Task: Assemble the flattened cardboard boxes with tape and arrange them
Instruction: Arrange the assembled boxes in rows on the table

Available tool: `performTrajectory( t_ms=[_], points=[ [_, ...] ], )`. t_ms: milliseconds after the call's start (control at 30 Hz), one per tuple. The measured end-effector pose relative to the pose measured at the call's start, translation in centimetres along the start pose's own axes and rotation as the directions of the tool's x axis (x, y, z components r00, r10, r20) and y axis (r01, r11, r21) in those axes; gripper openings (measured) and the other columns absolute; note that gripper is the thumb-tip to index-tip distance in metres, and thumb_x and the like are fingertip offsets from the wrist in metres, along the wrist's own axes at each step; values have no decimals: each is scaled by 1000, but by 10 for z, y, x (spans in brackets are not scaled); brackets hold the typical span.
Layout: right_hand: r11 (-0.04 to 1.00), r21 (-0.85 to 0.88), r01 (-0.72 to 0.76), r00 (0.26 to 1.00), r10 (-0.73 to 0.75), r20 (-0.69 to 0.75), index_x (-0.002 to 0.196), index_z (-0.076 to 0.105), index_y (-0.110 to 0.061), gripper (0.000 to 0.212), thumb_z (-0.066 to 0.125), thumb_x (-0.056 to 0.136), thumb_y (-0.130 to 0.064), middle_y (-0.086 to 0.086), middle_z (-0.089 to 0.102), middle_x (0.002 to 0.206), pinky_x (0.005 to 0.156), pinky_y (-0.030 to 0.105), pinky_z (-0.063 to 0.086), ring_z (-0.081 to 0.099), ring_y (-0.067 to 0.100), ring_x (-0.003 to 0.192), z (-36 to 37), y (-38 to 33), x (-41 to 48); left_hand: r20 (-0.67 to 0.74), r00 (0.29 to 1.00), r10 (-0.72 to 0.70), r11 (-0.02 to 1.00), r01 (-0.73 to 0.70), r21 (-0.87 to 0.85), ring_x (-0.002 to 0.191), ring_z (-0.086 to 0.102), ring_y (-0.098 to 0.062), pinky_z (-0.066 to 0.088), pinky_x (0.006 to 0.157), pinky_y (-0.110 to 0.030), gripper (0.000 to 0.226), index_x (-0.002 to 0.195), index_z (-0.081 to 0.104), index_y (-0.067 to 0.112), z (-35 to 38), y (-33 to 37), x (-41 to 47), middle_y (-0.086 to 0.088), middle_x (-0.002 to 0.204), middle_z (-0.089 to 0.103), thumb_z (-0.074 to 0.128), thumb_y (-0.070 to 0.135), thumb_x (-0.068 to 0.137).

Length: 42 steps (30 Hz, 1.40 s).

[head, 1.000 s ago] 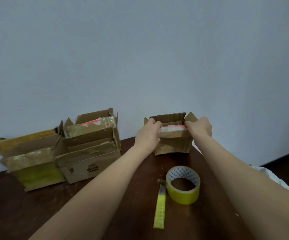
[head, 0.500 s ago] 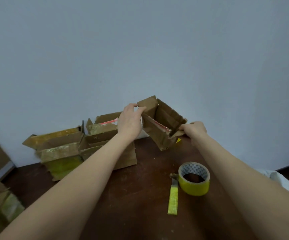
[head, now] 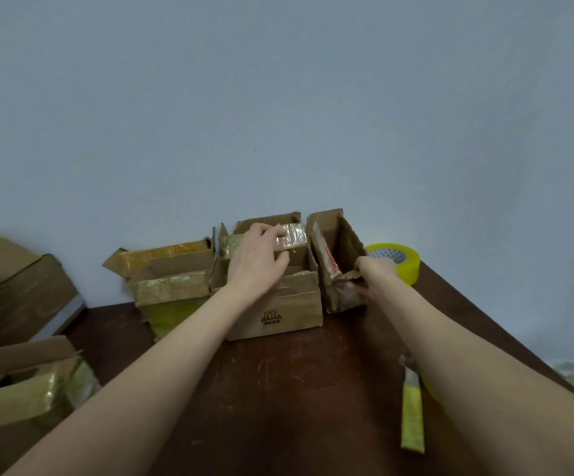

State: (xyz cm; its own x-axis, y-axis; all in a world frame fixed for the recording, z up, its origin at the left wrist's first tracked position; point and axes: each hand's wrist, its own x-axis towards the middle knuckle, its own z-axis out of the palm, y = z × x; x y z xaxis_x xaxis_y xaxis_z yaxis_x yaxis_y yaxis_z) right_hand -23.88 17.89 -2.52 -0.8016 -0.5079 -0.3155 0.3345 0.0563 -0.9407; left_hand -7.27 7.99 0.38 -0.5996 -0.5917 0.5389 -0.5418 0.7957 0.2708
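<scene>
My right hand (head: 369,274) pinches the small box (head: 338,249) by its flap, beside the printed box (head: 278,314); my left hand (head: 256,261) rests spread on that one; the thin flap may tear.

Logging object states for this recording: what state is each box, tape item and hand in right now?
small box: open-topped, standing beside the printed box.
printed box: open-topped, flaps up.
yellow-taped box: open-topped, flaps up.
tape roll: lying flat by the wall.
tape strip: loose, flat on the table.
left hand: relaxed fingers touching the printed box's far flap.
right hand: grips the small box's near edge.
</scene>
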Motion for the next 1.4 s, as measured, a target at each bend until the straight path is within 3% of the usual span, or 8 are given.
performTrajectory(
  t_ms=[167,300,500,600,767,967,1133,1400],
  points=[
    [998,55,-33,997,37,-71,123,53,0,33,46,92,8,19,56,76,27,28,44,59,30,56,-19,-8,11,64,997,-45,997,40,70,121,46,-15,46,90,-33,44,130,52,22,16,-10,-3,1,133,46,52,42,91],
    [997,79,-16,990,27,-140,123,51,5,33,48,89,8,23,60,94,29,26,44,62,30,60,-37,-4,12,42,998,-48,995,44,94,121,48,-17,48,89,-34,44,129,54,21,31,-5,-4,-1,132,49,46,45,93],
    [995,85,-55,997,50,54,110,47,3,17,47,93,6,27,61,98,32,29,48,63,34,63,-8,-3,3,65,997,46,991,-54,123,120,47,-15,43,94,-34,55,127,56,25,26,-6,-9,2,128,53,42,62,88],
    [1000,1,-20,990,20,140,112,51,2,18,52,95,-4,23,66,106,37,28,51,67,30,64,11,-2,5,244,964,106,938,-178,296,123,46,-16,36,103,-36,62,133,48,28,16,-12,-10,5,131,51,53,62,82],
    [999,-46,-15,989,21,147,110,49,-9,23,51,98,-29,17,62,105,69,39,57,65,32,93,18,3,7,267,945,187,838,-295,459,101,56,-18,38,91,-31,11,102,59,27,9,-26,-15,8,101,60,53,30,92],
    [874,-395,283,942,-331,-58,76,55,-11,29,57,91,-36,16,65,104,81,38,47,61,32,95,5,3,-10,186,978,95,912,-160,377,123,45,-19,38,101,-34,57,141,40,23,2,-17,-36,-1,135,47,61,30,88],
    [742,-480,467,875,-466,130,99,61,-14,16,56,92,-28,7,64,117,79,33,41,55,26,101,34,10,-71,146,989,4,925,-59,375,121,45,-23,45,92,-36,52,138,44,19,-49,-11,-81,-5,134,46,59,27,89],
    [704,-360,612,730,-327,600,100,65,-16,20,66,87,-31,4,65,106,80,39,52,59,22,95,141,56,-190,84,986,-145,887,92,453,119,45,-24,46,88,-37,41,130,50,18,-161,-49,-163,-6,129,47,53,29,91]
  ],
)
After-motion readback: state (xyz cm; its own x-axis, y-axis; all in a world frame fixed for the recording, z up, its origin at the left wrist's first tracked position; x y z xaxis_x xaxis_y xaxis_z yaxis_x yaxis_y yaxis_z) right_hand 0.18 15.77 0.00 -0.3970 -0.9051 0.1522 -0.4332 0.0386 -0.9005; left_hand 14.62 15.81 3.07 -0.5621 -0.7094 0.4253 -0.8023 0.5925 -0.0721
